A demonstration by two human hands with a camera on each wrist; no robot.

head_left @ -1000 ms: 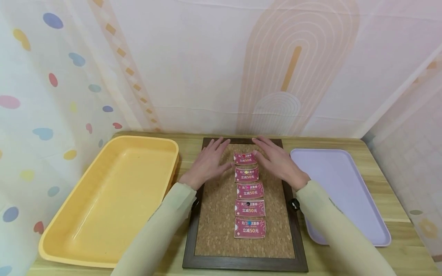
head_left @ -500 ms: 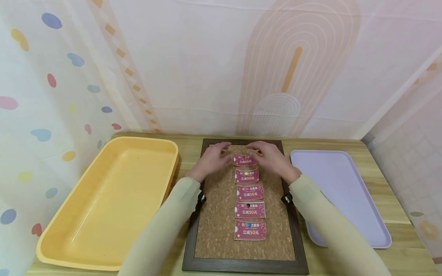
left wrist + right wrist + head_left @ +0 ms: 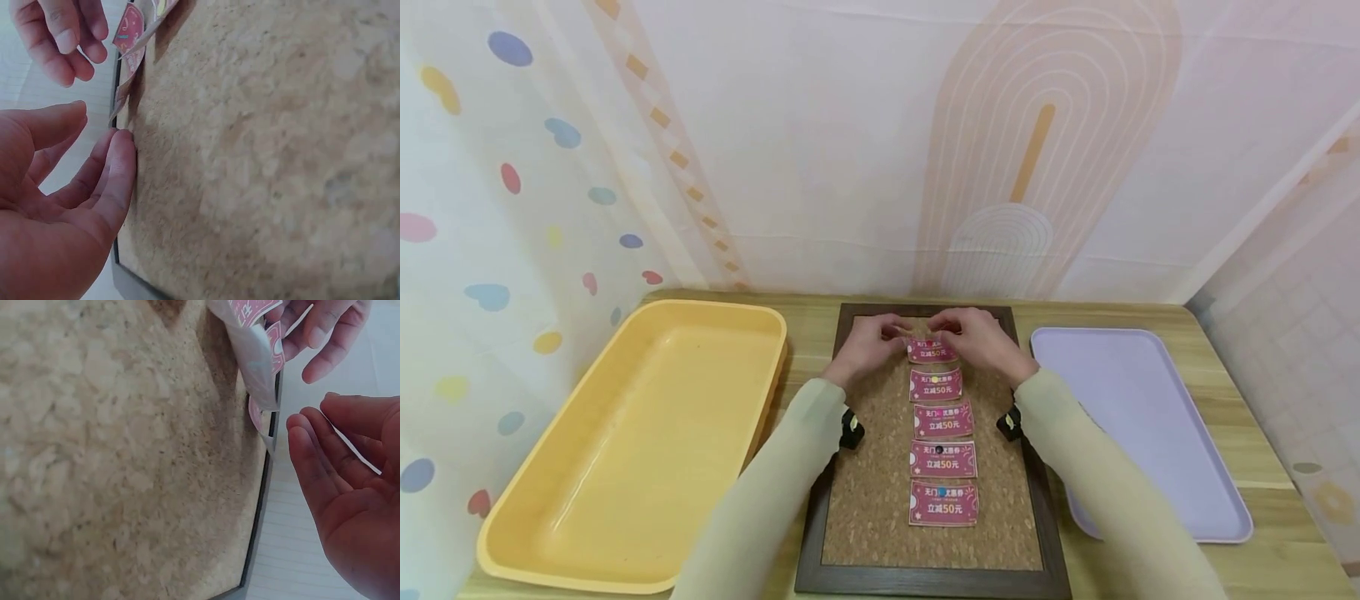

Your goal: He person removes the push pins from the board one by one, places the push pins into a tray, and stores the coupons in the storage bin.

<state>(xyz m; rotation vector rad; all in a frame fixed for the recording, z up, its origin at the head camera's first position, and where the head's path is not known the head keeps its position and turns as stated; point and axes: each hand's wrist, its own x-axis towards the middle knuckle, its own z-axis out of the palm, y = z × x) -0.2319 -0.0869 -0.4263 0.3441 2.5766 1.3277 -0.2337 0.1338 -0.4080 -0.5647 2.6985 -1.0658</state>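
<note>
Several magenta paper coupons form a column on a cork board (image 3: 865, 500) with a dark frame, each with a coloured push pin near its upper middle. At the top coupon (image 3: 933, 353), with its red pin, both hands come in from the sides. My left hand (image 3: 871, 343) has its fingertips right by the coupon's left edge; in the left wrist view its thumb and fingers stand apart, around nothing. From the other side my right hand (image 3: 981, 340) bends its fingers loosely toward the right edge, with nothing gripped in the right wrist view. Coupon ends (image 3: 259, 415) curl up off the cork.
A deep yellow tub (image 3: 655, 433) stands left of the board on the wood-grain table (image 3: 816, 312). To the right lies a flat lilac tray (image 3: 1142, 417), partly behind the right sleeve. A patterned cloth (image 3: 820, 150) hangs at the back.
Both hands have drawn inward and slightly down toward the top coupon. Their fingers, outstretched a second ago, are now more bent. The coupons and pins have kept their places on the board.
</note>
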